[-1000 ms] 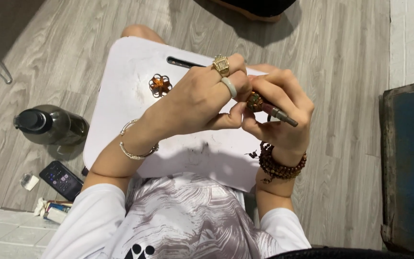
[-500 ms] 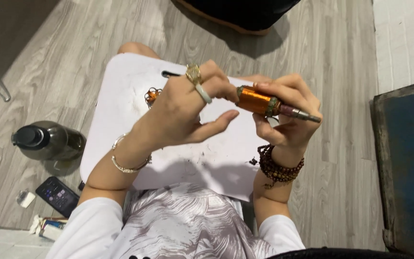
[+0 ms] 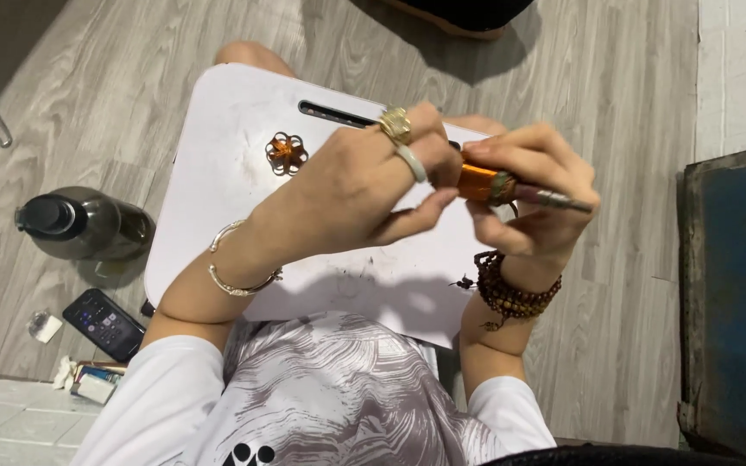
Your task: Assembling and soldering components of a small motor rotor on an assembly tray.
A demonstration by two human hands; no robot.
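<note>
Since the frame half a second before, your left hand (image 3: 364, 185) had slid further over the orange spool on the metal rod (image 3: 498, 184), covering more of its winding, while your right hand (image 3: 537, 194) had hardly shifted its grip.

Well off to the left of your left forearm stood a dark bottle (image 3: 84, 226) on the wooden floor, with a black phone (image 3: 104, 323) lying nearer your elbow. Just left of your left hand, near its knuckles, a small copper-wire flower (image 3: 287, 154) lay flat on the white lap table (image 3: 209, 216), apart from both hands; it looked like one finished piece.

Your left hand, wearing two rings and a bangle, was curled around the left end of the spool, thumb and fingers pinching at it. Whether a strand of wire ran between those fingers I could not tell. Your right hand, with a beaded bracelet at the wrist, was clenched around the rod, whose grey tip stuck out past your fingers to the right. The spool sat between your two hands, held above the table and not resting on it.

Judging by this, one flower was done and the next had barely begun: no new shape showed yet at your fingers. Further right of your right hand stood a blue box (image 3: 736, 302).
</note>
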